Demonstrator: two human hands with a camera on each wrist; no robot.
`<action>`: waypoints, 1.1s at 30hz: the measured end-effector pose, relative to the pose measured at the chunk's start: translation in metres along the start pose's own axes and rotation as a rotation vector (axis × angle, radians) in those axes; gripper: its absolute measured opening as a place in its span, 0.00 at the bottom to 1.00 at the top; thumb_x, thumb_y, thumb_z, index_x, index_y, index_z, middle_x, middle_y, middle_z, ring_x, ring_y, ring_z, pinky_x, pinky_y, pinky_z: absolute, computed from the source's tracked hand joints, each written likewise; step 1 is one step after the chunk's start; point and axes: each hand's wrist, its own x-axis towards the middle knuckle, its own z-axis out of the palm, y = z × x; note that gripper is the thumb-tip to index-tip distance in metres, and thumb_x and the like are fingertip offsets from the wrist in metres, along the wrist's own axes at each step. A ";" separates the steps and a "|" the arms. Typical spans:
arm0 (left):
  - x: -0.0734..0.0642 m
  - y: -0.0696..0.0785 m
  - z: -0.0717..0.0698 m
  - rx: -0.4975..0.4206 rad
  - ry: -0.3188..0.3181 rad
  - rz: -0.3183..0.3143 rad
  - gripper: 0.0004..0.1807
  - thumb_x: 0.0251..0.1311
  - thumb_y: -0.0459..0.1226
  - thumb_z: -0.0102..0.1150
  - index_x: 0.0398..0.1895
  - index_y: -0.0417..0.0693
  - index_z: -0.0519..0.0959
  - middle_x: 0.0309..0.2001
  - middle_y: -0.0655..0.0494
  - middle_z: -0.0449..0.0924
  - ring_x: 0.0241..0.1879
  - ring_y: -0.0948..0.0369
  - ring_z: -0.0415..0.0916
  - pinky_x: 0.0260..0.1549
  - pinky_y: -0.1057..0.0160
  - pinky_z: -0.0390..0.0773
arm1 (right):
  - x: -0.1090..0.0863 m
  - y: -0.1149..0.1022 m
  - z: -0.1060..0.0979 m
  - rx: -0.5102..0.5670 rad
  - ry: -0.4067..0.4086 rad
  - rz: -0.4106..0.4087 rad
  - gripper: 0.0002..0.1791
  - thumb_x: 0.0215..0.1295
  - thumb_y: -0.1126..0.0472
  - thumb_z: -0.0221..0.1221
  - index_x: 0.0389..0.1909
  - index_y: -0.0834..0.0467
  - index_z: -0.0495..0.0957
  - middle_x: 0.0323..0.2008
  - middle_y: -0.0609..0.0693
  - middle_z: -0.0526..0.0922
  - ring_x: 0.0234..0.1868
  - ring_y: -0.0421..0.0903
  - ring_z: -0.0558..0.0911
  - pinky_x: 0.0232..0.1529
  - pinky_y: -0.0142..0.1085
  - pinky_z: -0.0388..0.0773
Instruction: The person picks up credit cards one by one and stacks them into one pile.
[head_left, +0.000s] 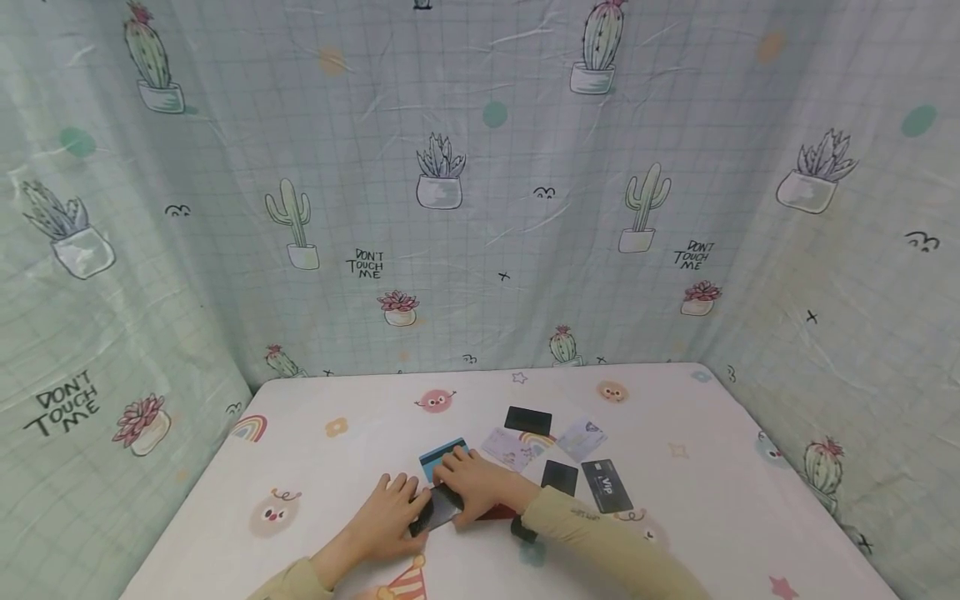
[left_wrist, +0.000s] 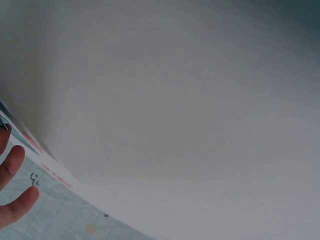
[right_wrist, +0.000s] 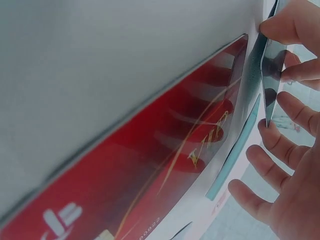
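Near the six o'clock side of the white table, the head view showed you with a dark grey card between your hands; whether a second card overlapped it could not be told. Your left hand pinched its eight o'clock end, your right hand its two o'clock end. At twelve o'clock from it lay a blue magnetic-stripe card; between one and two, a black card and a pale purple card; at two, a pale blue-patterned card; towards three, a second black card, then a black VIP card. A red card showed partly under your right hand. The others lay loose; which, if any, you had finished with was unclear.

From the left wrist, your fingers entered between eight and nine o'clock, slightly apart; what the topmost one touched was cut off.

From the right wrist, the grey card stood tilted at two o'clock, held near its edges, while your lower fingers spread apart. The red card lay flat, gold-lettered. Handling looked partway through: you had yet to set the grey one down.
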 end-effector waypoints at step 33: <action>-0.004 0.002 -0.002 -0.008 -0.031 -0.048 0.32 0.48 0.60 0.50 0.53 0.54 0.71 0.36 0.54 0.68 0.38 0.58 0.62 0.41 0.49 0.65 | -0.004 0.004 0.007 -0.014 0.042 0.005 0.33 0.44 0.39 0.60 0.53 0.43 0.63 0.47 0.43 0.67 0.47 0.41 0.63 0.48 0.38 0.67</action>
